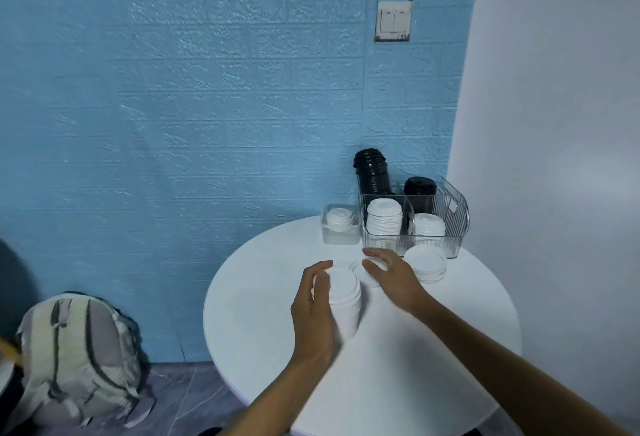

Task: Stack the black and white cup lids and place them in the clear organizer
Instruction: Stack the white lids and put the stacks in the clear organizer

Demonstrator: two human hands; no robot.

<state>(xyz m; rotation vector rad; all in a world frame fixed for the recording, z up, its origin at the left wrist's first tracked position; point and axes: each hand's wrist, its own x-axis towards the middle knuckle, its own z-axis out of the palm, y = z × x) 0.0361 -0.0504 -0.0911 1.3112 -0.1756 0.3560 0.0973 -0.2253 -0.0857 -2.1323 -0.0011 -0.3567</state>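
Observation:
My left hand (313,311) grips a tall stack of white lids (343,300) standing on the round white table (270,317). My right hand (389,274) hovers with spread fingers over a single white lid (360,267) lying flat on the table; whether it touches the lid is unclear. A short stack of white lids (426,262) sits to the right. The clear organizer (453,213) at the back holds two white lid stacks (383,219) in front and two black lid stacks (372,172) behind.
A small frosted box (341,238) with white lids stands left of the organizer. The table stands in a corner between a blue brick-pattern wall and a white wall. A grey-green backpack (78,359) rests on the floor at the left.

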